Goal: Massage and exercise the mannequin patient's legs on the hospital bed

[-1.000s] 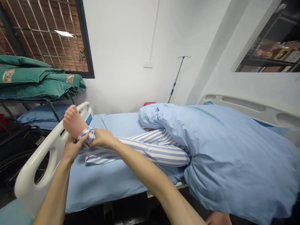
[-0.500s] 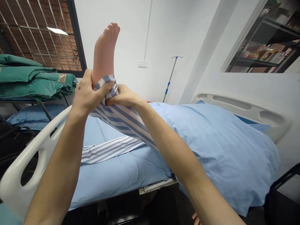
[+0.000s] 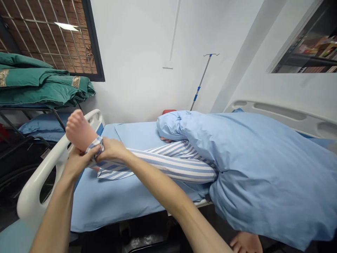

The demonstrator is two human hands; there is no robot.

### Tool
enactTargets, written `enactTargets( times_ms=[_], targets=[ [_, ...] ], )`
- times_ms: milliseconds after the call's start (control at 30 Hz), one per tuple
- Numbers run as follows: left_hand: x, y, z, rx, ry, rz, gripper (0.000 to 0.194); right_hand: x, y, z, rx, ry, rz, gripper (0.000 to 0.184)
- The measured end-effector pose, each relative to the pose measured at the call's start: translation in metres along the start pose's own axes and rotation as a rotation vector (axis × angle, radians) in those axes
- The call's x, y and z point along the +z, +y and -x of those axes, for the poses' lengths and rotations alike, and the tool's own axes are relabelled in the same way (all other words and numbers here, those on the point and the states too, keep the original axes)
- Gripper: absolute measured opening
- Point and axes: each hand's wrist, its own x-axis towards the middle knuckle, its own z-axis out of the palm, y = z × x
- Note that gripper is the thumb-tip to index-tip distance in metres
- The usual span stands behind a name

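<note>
A smooth, manikin-like foot [image 3: 80, 130] sticks out of a blue-and-white striped trouser leg [image 3: 168, 165], toes up, near the foot end of the bed. My left hand [image 3: 77, 161] is closed around the ankle from below, thumb over the trouser cuff [image 3: 97, 142]. Wrapped round the same leg just above the ankle, my right hand [image 3: 113, 151] grips the cuffed striped cloth. The leg lies low, sloping slightly up from the mattress. Beneath it the second striped leg shows in part, its foot mostly hidden. A light blue quilt [image 3: 247, 158] covers the body from the thighs up.
A white footboard [image 3: 34, 186] stands at the left and a headboard [image 3: 276, 110] at the right. Behind are an IV pole [image 3: 200, 84] and green folded bedding [image 3: 42, 86]. A manikin-like hand [image 3: 247, 242] shows below the quilt's near edge.
My hands have brought the raised leg down and to the left, close to the other leg. The foot has tipped from upright towards the footboard. The view has shifted.
</note>
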Motion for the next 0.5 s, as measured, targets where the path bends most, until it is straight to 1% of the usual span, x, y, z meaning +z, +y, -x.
enactTargets(
  times_ms=[67, 133, 200, 300, 333, 400, 467, 500],
  targets=[
    [-0.005, -0.045, 0.012, -0.133, 0.000, 0.007, 0.056, 0.042, 0.006, -0.009, 0.044, -0.071, 0.039, 0.068],
    [-0.004, -0.093, 0.028, -0.225, 0.036, 0.040, 0.059, 0.083, 0.013, -0.013, 0.073, -0.165, 0.054, 0.069],
    [0.000, -0.140, 0.047, -0.314, 0.089, 0.057, 0.060, 0.123, 0.021, -0.013, 0.105, -0.232, 0.078, 0.067],
    [0.010, -0.199, 0.078, -0.447, 0.068, 0.123, 0.051, 0.177, 0.035, -0.007, 0.132, -0.282, 0.114, 0.065],
    [0.013, -0.214, 0.088, -0.472, 0.069, 0.142, 0.049, 0.193, 0.039, -0.004, 0.131, -0.291, 0.121, 0.064],
    [0.018, -0.238, 0.104, -0.519, 0.086, 0.162, 0.046, 0.221, 0.048, 0.001, 0.131, -0.296, 0.131, 0.061],
    [0.021, -0.252, 0.116, -0.560, 0.074, 0.146, 0.044, 0.240, 0.055, 0.005, 0.139, -0.294, 0.143, 0.056],
    [0.021, -0.257, 0.119, -0.572, 0.059, 0.128, 0.044, 0.247, 0.057, 0.007, 0.140, -0.289, 0.147, 0.054]
  ],
)
